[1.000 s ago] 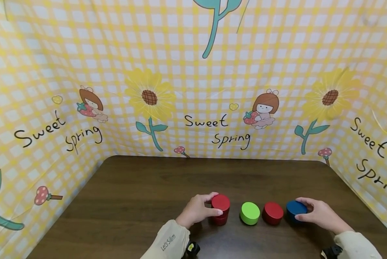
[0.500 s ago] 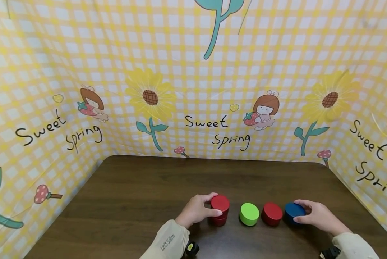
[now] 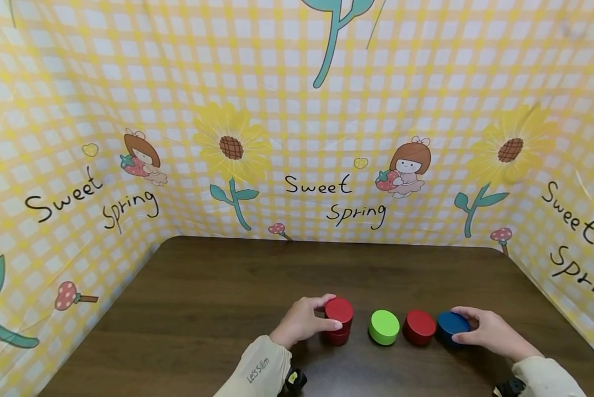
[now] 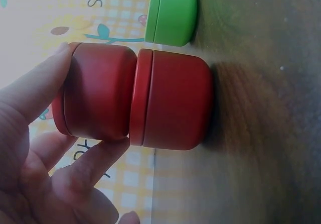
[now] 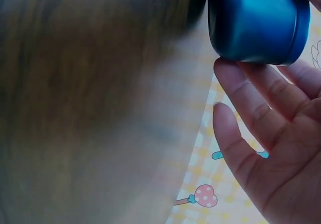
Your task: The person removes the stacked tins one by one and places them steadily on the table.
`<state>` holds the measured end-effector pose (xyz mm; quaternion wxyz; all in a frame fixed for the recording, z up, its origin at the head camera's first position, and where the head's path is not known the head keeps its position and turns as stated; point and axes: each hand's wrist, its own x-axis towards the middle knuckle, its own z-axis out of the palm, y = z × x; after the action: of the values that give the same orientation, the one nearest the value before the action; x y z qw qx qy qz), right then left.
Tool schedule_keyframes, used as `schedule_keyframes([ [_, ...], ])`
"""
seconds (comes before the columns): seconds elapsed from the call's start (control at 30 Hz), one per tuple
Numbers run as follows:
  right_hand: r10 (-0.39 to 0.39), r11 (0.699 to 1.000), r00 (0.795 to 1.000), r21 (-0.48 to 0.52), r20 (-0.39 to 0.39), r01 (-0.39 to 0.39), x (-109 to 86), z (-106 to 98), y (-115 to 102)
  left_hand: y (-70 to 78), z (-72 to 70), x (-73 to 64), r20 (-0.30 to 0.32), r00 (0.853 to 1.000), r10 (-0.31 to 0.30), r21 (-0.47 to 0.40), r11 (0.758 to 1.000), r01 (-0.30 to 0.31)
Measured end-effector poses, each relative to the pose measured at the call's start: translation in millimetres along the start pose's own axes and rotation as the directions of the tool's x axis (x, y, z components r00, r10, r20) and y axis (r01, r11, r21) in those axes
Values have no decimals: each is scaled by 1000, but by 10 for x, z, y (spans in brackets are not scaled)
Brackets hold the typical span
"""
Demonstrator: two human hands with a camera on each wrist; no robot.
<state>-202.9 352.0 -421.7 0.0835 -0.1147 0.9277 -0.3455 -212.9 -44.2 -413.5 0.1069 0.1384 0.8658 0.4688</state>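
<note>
My left hand (image 3: 301, 321) pinches the upper red tin (image 3: 338, 310) between thumb and fingers. That round, lidded tin sits on the lower red tin (image 4: 175, 101), which stands on the table. In the left wrist view the two are slightly out of line with each other. At the right, thumb and fingers of my right hand (image 3: 490, 331) hold a blue lidded tin (image 3: 453, 329) by its sides. Between the hands stand a lime green tin (image 3: 384, 327) and another red tin (image 3: 419, 327), the latter right beside the blue one.
All the tins stand near the front of a dark wooden table (image 3: 217, 286). A yellow checked cloth (image 3: 297, 132) with flowers and lettering rises round its back and sides. Each wrist bears a small black device, such as the left wrist camera (image 3: 295, 380).
The blue tin, in my right hand, has shifted slightly left, closer to the single red tin. My left hand stays on the stacked red tin.
</note>
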Motion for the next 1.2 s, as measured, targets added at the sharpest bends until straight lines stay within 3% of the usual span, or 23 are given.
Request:
schedule_keyframes([
  [0.37,-13,1000,1000,-20,0,13,-13,-60,31,18,-24,22,-5,1000,6,-4,1000,-6],
  [0.97,-42,998,999,55,28,41,-7,-78,46,44,-65,47,-8,1000,3,-9,1000,-3],
  [1.2,-81,997,995,-9,-62,81,-52,-65,23,17,-23,43,-1,1000,-3,-1,1000,3],
])
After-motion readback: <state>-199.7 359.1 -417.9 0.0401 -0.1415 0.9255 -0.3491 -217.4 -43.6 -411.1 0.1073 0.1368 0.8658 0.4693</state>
